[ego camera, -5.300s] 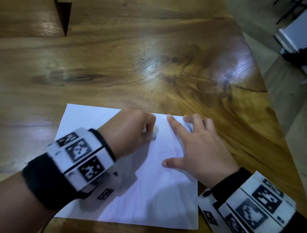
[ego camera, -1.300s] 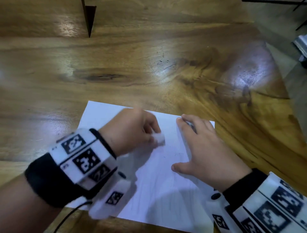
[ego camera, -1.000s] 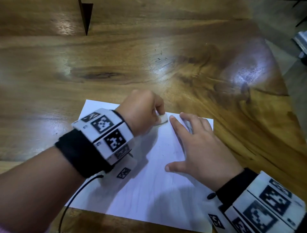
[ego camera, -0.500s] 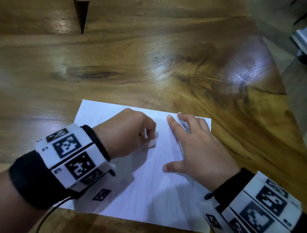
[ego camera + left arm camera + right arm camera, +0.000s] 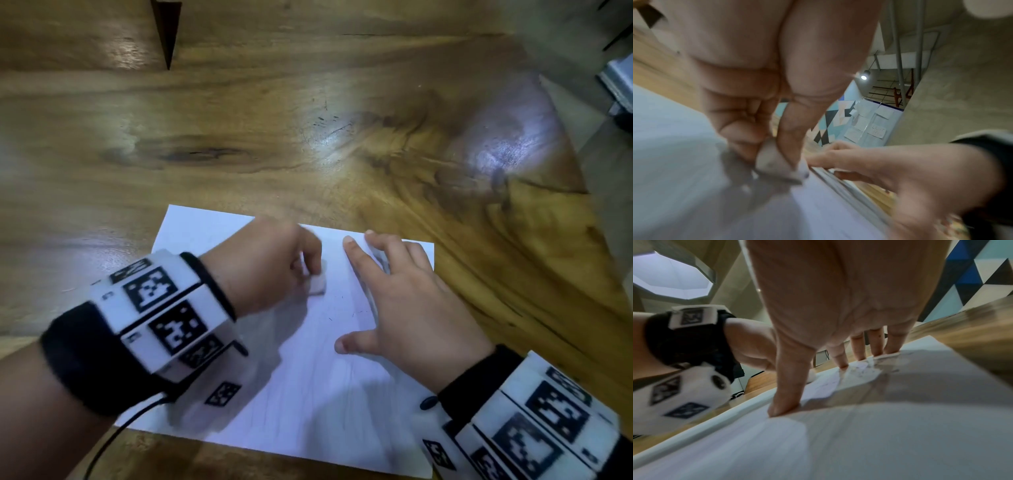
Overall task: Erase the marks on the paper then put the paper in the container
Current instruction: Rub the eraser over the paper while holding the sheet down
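Paper [image 5: 308,394]: one white sheet, lying flat on the wooden table [image 5: 308,137] near its front edge, faint pencil marks [image 5: 356,312] showing between the two hands; fine ruled or rubbed streaks are running down its near half. Eraser [image 5: 318,285]: small, white, blunt-cornered, its working corner greyed in the left wrist view, touching the sheet just left of the marks. Left hand [image 5: 263,267]: fingers curled, thumb and forefinger pinching the eraser low on its body. Right hand [image 5: 404,308]: flat and spread, thumb and fingertips [image 5: 842,365] pressing the sheet down on its right part, holding nothing. Container: not showing in any view. Step in hand, as judged: the erasing is under way, and the marks beside the right forefinger are not yet gone. Handling notes: the sheet is thin and looks likely to buckle or crease if rubbed toward an unpinned edge, so the person is best keeping the flat hand close beside the rubbing spot and stroking away from it, short and light. The dirty corner of the eraser could smear graphite; turning to a cleaner face seems wise. The crumbs should be brushed off before the sheet is lifted. The motion blur on the left wrist suggests a brisk rub; slower passes would tear less.
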Motion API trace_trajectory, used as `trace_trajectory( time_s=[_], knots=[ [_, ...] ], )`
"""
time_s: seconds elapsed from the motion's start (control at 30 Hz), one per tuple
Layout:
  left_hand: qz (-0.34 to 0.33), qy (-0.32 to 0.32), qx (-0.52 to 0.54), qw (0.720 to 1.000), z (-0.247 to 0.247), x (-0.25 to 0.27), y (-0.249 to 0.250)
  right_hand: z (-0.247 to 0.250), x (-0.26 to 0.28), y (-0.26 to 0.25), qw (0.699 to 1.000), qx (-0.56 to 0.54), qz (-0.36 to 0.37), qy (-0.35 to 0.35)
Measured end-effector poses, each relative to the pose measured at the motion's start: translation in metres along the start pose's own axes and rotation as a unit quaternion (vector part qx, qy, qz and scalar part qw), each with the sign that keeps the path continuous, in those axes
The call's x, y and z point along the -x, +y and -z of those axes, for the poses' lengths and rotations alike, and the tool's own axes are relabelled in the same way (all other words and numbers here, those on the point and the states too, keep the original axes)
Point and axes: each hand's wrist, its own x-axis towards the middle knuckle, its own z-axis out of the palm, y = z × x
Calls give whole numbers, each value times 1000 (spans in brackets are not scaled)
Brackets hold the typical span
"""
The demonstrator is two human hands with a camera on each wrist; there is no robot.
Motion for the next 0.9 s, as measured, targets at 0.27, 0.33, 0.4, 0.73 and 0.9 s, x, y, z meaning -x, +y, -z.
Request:
trace_trajectory(
  time_s=[0.27,0.33,0.4,0.73,0.9],
  knots=[
    [-20,-31,-26,999,-6,14,-3,0,0,0,1000,-2,0,-2],
    [-16,-62,-31,997,-6,16,-5,1,1,0,1000,-2,0,-5],
    [2,-28,16,999,0,7,-3,1,1,0,1000,-1,0,-7],
    [-18,100,25,995,-5,-2,-2,1,1,0,1000,2,-3,-5],
    [-8,-23,22,999,-6,18,-9,0,0,0,1000,1,-1,-5]
  ],
)
